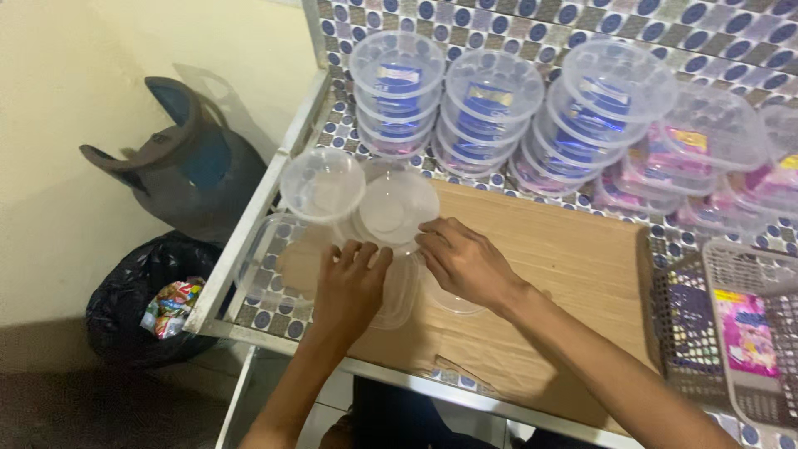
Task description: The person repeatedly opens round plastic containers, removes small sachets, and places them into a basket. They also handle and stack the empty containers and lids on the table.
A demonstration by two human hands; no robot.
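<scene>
- Cream plaster wall ran down the left side, smooth and bare, above a dark floor.
- Patterned tiles with blue dots covered the counter, edged by a pale metal frame, and a flat brown cardboard sheet lay across its middle.
- Beside the counter stood a rounded grey-blue gas cylinder with a ring handle; just below it sat a crumpled black rubbish bag with bright wrappers inside.
- Stacks of filled round clear plastic tubs with blue contents lined the back, with rectangular lidded tubs of pink contents to their right.
- A grey mesh plastic basket stood at the right edge, holding a pink packet.
- The empty clear containers, thin, glossy and round, sat near the counter's front-left corner, partly on the cardboard; one cup stood upright just beside a round lid.
- The left hand lay flat on the containers, fingers close together and pressing down.
- The right hand touched the lid's rim, fingers curled and pinching its edge.
</scene>
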